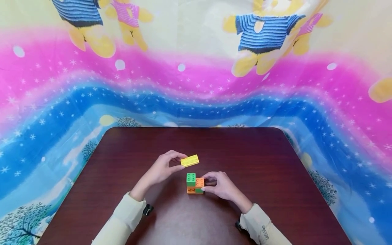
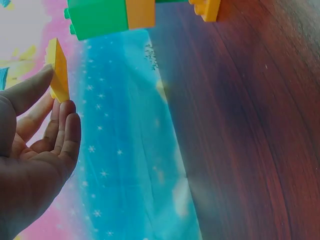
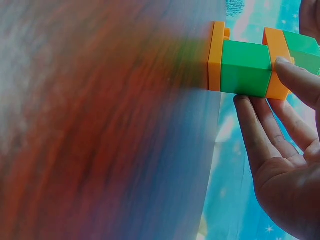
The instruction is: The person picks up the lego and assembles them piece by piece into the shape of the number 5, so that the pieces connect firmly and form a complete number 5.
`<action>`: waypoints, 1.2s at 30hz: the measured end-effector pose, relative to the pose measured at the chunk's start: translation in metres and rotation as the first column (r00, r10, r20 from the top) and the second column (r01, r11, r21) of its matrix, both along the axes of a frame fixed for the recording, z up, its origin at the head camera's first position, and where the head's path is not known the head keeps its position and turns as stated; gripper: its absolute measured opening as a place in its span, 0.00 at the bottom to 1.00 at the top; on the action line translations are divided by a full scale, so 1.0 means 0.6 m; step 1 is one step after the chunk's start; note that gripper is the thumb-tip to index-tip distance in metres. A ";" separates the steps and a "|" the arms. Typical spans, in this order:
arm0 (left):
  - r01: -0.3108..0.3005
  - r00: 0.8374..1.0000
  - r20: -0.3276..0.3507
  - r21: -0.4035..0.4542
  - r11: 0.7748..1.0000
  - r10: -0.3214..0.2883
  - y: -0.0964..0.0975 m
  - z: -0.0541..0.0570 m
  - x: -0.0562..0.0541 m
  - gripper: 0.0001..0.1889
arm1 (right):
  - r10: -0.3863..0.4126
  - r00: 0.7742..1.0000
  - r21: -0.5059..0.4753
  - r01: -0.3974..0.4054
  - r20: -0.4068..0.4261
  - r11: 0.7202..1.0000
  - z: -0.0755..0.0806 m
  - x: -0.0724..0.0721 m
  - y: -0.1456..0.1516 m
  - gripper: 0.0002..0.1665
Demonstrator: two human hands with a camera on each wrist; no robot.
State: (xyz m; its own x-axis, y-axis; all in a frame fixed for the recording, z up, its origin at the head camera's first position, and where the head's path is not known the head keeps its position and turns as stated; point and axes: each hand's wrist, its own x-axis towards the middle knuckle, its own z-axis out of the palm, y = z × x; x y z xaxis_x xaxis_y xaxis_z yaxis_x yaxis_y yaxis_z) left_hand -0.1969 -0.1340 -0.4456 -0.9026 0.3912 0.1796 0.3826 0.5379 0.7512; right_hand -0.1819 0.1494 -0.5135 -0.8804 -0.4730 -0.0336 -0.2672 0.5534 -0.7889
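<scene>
Yellow brick [image 1: 190, 160]: in the air, at 12 o'clock from the brick stack [image 1: 196, 184], apart from it. Studs visible on its broad face.

Left hand [image 1: 163, 166], 10 o'clock from the stack: thumb and fingers closed to the brick's thickness, pinching its 9 o'clock end. Left wrist view shows the thumb on the studded face.

Stack stands near mid-table, stepped. Thin orange base [image 3: 215, 56] at the bottom, studs bare toward 9 o'clock. Lower green brick [image 3: 246, 67] on its 3 o'clock end. Orange slab [image 1: 199, 182] over that. Upper green brick [image 1: 191, 178] on top, at the slab's 9 o'clock end.

Right hand [image 1: 221, 185], at 3 o'clock: thumb and fingers parted by the stack's width and holding that end. Thumb on the orange slab. Fingers beside the lower green brick; exact contact hard to tell.

Dark red-brown wooden table [image 1: 260, 163] beneath. Pale sleeves, left [image 1: 128, 211] at 8 o'clock, right [image 1: 257, 219] at 4; small black device [image 1: 148, 210] at the left cuff.

Beyond the 12 o'clock table edge, a printed cloth [image 1: 196, 105]: blue and pink bands, bears in striped tops at 11 and 1.
</scene>
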 end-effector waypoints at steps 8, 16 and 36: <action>0.039 0.999 -0.011 0.014 0.999 -0.039 0.008 0.009 0.017 0.22 | -0.007 1.000 -0.018 0.006 -0.012 1.000 -0.003 0.000 0.000 0.22; 0.063 0.998 -0.031 -0.001 0.998 -0.063 0.013 0.013 0.027 0.21 | -0.003 1.000 -0.021 0.002 -0.030 1.000 -0.005 -0.001 0.000 0.21; 0.128 0.992 -0.024 0.028 0.991 -0.128 0.016 0.004 0.040 0.21 | 0.002 1.000 -0.007 -0.002 -0.031 1.000 -0.004 -0.002 0.001 0.22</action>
